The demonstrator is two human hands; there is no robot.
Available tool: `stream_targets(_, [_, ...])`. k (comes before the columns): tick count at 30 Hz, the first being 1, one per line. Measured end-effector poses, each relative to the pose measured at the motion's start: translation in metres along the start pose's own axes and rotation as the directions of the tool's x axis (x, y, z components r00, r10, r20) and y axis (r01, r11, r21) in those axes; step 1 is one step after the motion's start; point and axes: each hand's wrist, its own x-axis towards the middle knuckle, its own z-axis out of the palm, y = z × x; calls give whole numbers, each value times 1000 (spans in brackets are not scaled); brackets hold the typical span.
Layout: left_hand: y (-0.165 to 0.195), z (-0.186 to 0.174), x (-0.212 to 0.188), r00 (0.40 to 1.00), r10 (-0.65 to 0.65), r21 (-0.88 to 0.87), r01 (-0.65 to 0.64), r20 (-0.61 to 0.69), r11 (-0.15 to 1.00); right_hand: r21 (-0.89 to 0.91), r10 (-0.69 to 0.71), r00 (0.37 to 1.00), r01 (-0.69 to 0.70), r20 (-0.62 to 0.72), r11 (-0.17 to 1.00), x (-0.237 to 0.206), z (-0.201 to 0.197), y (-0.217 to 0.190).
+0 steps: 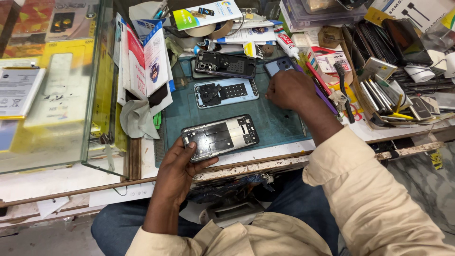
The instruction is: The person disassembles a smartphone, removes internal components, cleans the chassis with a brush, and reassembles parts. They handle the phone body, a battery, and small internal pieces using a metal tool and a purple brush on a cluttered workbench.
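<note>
- Left hand (pixel 177 173) grips the near-left corner of an opened phone frame (pixel 220 136), near edge of the teal work mat (pixel 275 123)
- Right hand (pixel 290 90) curled knuckles-up on the mat's far right; whether it holds anything cannot be told
- Light-blue back cover (pixel 226 92) lies farther back

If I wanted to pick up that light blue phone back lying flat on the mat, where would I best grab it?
Probably by its two long edges, coming from above. The light blue phone back lies flat on the teal mat, thin and wide, so only the edges offer purchase. Its near long edge is free; the dark opened phone sits close behind, and the right hand rests beside its right end.
</note>
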Motion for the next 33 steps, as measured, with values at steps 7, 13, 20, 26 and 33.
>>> stream_targets(7, [-3, 0, -3, 1000, 14, 23, -14, -2, 1000, -144, 19, 987, 4, 157, 990, 7, -9, -7])
stream_targets(13, [-6, -1, -3, 1000, 18, 17, -18, 17, 1000, -35, -21, 976, 30, 219, 999, 17, -5, 4])
stream_targets(20, [-6, -2, -1, 1000, 17, 10, -17, -5, 1000, -34, -165, 941, 183, 294, 983, 35, -1, 12])
stream_targets(26, [-7, -4, 1, 999, 20, -2, -20, 37, 1000, 8, -157, 936, 163, 314, 987, 30, -5, 11])
stream_targets(33, [-7, -4, 2, 999, 20, 18, -20, 40, 1000, -54, -87, 966, 103, 244, 993, 22, -10, 4])
